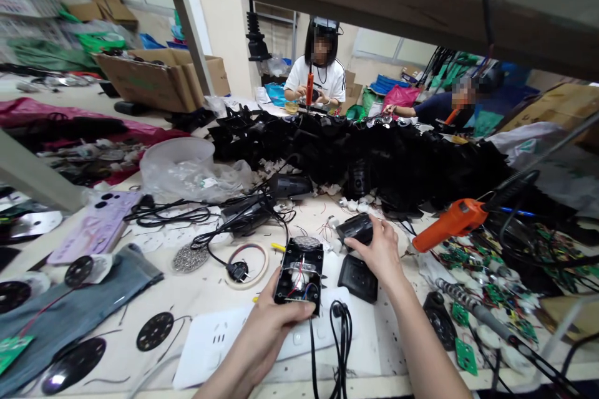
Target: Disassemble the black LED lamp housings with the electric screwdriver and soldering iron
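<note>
My left hand (269,324) is wrapped round an open black plastic housing (299,277), its thumb over the lower edge. Inside the housing are a whitish part and thin red and blue wires; a power cord (314,349) runs down below it. My right hand (384,252) grips a black plastic shell (356,229) between thumb and fingers, just above the table. Under that hand lies a square black plastic part (358,277). To its right an orange electric screwdriver (449,224) hangs at a slant.
A white power strip (210,336) lies beneath my left arm. Nearby are a tape roll (256,252), a pile of screws (189,258) and a purple phone (96,224). Circuit boards (468,262) and a soldering iron (472,305) lie right. Behind the black parts heap (421,162), two people work.
</note>
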